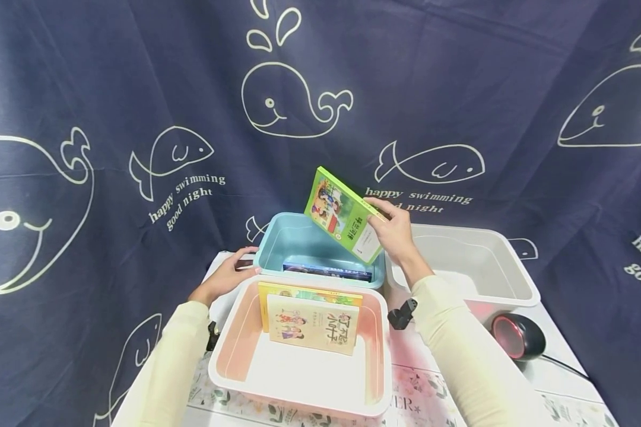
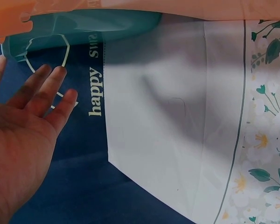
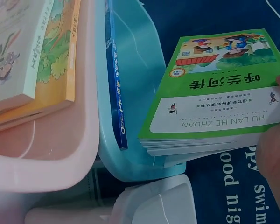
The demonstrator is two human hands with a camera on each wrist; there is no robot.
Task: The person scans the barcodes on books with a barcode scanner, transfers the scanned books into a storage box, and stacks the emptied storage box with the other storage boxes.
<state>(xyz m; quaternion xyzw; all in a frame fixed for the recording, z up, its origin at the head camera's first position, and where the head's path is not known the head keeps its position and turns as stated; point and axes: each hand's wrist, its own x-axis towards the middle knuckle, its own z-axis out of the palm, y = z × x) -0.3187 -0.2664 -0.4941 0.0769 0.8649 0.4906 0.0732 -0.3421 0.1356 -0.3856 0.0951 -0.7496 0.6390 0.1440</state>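
Note:
My right hand [image 1: 396, 232] grips a green book [image 1: 347, 216] by one end and holds it tilted above the blue bin [image 1: 283, 237]. In the right wrist view the green book [image 3: 219, 84] shows its picture cover and loose page edges. A dark blue book [image 1: 326, 271] stands on its edge inside the blue bin, along the near wall. My left hand [image 1: 227, 279] is at the left end of that bin, fingers at its rim. The left wrist view shows the left hand [image 2: 28, 135] palm up with fingers extended, beside the bin's end [image 2: 84, 30].
A pink bin [image 1: 371, 403] stands in front, holding a cream book [image 1: 312, 326] and a yellow book [image 1: 264, 305] upright at its far wall. To the right are a grey-white bin [image 1: 518, 273] and a black round device [image 1: 518, 337] with a cable. A dark blue whale-print curtain [image 1: 320, 166] hangs behind.

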